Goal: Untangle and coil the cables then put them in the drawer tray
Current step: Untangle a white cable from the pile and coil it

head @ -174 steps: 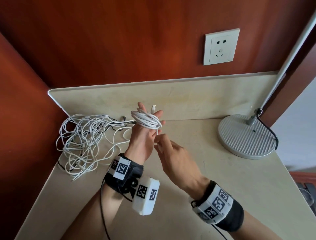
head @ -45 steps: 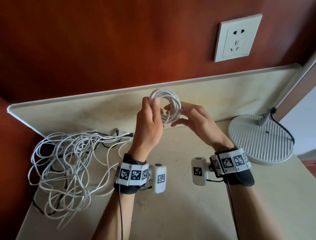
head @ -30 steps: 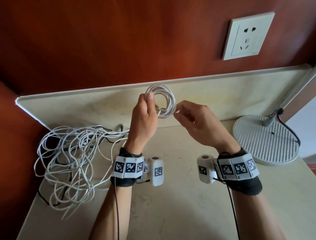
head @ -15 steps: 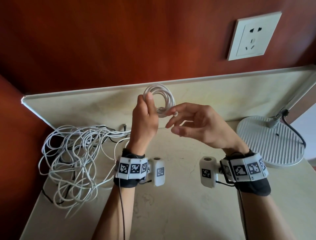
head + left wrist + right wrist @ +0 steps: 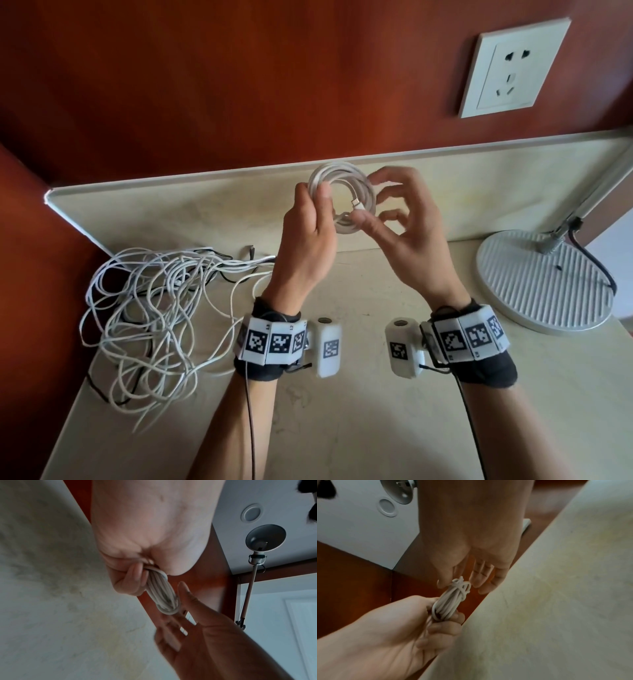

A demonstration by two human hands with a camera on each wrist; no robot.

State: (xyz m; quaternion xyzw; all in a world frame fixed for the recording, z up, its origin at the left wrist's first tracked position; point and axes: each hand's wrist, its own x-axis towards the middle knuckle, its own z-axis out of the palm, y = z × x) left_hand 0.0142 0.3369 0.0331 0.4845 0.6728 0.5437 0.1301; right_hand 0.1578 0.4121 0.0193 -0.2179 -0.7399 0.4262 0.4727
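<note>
A white cable wound into a small coil is held up over the counter, near the backsplash. My left hand grips its left side, thumb in front and fingers curled behind. My right hand pinches the right side, forefinger over the top and thumb near the loose plug end. In the right wrist view the coil shows edge-on between thumb and fingers. A tangled heap of white and black cables lies on the counter at left. No drawer tray is in view.
A round grey lamp base with a black cord stands at the right on the beige counter. A wall socket sits above the backsplash. Red-brown walls close off the back and left.
My right hand, held apart from the coil with spread fingers half a second ago, has come back and taken the coil's right side. The left hand keeps its grip; the coil now faces me more.
</note>
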